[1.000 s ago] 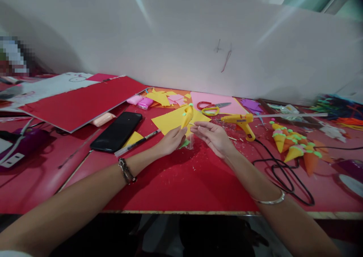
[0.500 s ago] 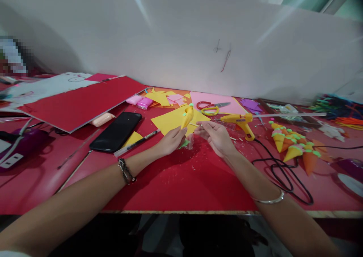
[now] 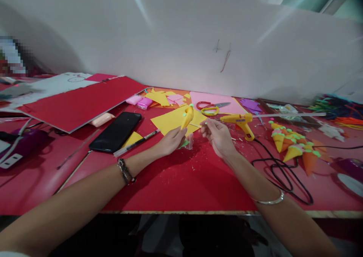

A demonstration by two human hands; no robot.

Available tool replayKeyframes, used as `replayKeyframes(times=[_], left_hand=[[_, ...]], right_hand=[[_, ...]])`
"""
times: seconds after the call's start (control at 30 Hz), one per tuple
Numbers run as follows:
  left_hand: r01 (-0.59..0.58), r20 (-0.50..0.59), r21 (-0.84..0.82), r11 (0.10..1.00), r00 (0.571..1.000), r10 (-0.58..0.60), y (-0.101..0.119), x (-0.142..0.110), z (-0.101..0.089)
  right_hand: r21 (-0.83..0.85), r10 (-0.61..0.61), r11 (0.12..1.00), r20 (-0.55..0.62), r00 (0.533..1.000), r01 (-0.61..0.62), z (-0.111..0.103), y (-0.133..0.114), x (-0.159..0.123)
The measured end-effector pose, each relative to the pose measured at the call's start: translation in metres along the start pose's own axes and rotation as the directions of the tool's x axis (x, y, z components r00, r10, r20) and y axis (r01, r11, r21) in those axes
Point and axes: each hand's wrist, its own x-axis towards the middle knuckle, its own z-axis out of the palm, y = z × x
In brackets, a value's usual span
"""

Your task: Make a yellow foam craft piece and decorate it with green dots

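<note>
My left hand (image 3: 173, 140) is closed round a yellow paper cone (image 3: 187, 117), held tilted above the table, with small pale green balls stuck on its upper part. To the right, my right hand (image 3: 217, 136) pinches a small green ball (image 3: 205, 123) between thumb and fingertips, a short way from the cone. Between the two hands a thin pale stick (image 3: 195, 125) shows; whether either hand touches it I cannot tell. Yellow paper (image 3: 167, 120) lies behind the hands. Below the cone is a small clear plastic bag (image 3: 191, 141) with something green beside it.
A yellow glue gun (image 3: 244, 125) with a black cord lies right of my right hand. Behind are scissors (image 3: 208, 108). Several decorated cones (image 3: 293, 151) stand farther right. On the left are a black phone (image 3: 115, 132), a pen (image 3: 138, 142) and a red board (image 3: 85, 102).
My right hand has shifted slightly right, away from the cone, and the green ball at its fingertips now shows. My left hand and the cone stay almost in place.
</note>
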Motion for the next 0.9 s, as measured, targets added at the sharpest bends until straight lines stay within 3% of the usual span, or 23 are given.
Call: replayKeyframes(times=[0.27,0.43,0.6,0.67,0.9], left_hand=[[-0.079,-0.007,0.104,0.991,0.997,0.08,0.002,-0.002,0.001],[-0.143,-0.004,0.186,0.972,0.989,0.146,0.003,-0.004,0.005],[-0.154,0.006,0.287,0.945,0.987,0.159,0.003,-0.006,0.007],[-0.146,0.007,0.351,0.925,0.988,0.153,0.002,-0.006,0.007],[-0.117,0.012,0.508,0.854,0.992,0.128,-0.001,-0.005,0.006]], right_hand=[[-0.096,-0.205,0.976,-0.124,0.971,0.194,-0.002,0.002,0.004],[-0.207,-0.327,0.928,-0.046,0.944,0.311,0.006,-0.008,-0.005],[-0.438,-0.509,0.757,0.071,0.858,0.485,0.007,-0.011,-0.008],[-0.472,-0.511,0.734,0.09,0.855,0.489,0.006,-0.009,-0.008],[-0.361,-0.394,0.814,0.233,0.889,0.455,0.011,-0.004,-0.009]])
